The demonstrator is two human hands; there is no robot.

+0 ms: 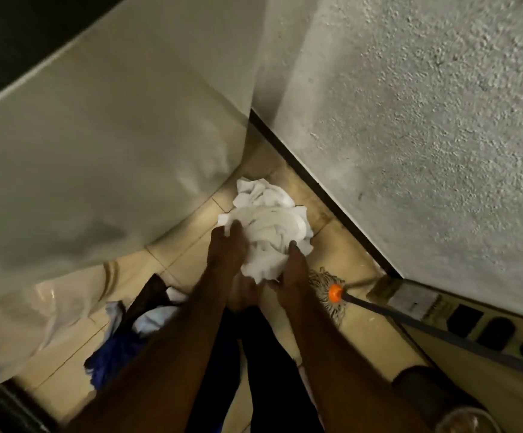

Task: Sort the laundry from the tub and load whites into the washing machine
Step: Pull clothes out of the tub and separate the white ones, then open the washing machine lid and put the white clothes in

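White bundle [272, 223] of crumpled cloth is held over the tiled floor [332, 232], just beside the washing machine [104, 135]. My left hand [227, 250] and right hand [294, 270] both grip it, one each side. Dark-and-blue clothes pile [119, 342] lower left, mop [329, 290] right.

Both forearms [172, 339] and hands [227, 251] are bare, with dark trousers [272, 370] below.

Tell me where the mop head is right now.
In the head view the mop head lies on the tiled floor right of centre, just right of the right hand, near the foot of the textured wall.
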